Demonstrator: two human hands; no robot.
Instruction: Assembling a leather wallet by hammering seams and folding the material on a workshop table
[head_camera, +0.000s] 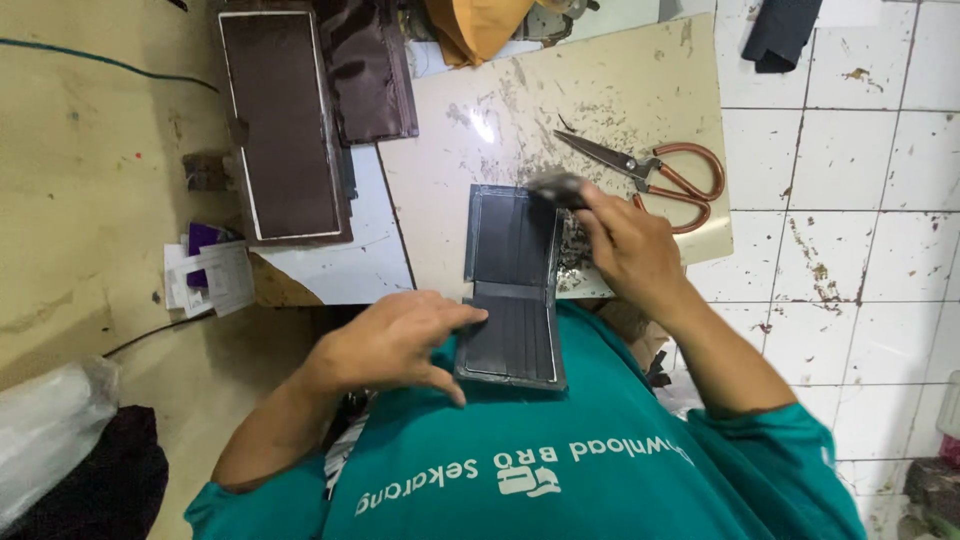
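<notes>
1. Dark leather bifold wallet (512, 290) lay open, half on the cream work board (620, 90), half over the table (350, 265) edge against the teal shirt.
2. Left hand (395, 340) pinned its lower half, fingers spread flat, gripping nothing.
3. Right hand (630, 250) had fingers closed on a small dark tool (560, 187) at the wallet's top right edge.
4. Looked like edge work, mid-step. Next move would need the wallet kept steady under the left hand.
5. Orange-handled scissors (650, 172) lay just beside, untouched.

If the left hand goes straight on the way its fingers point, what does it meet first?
The left hand points across the open dark wallet, which its fingertips already touch. Beyond it, probably the right hand's forearm, though depth is unclear.
</notes>
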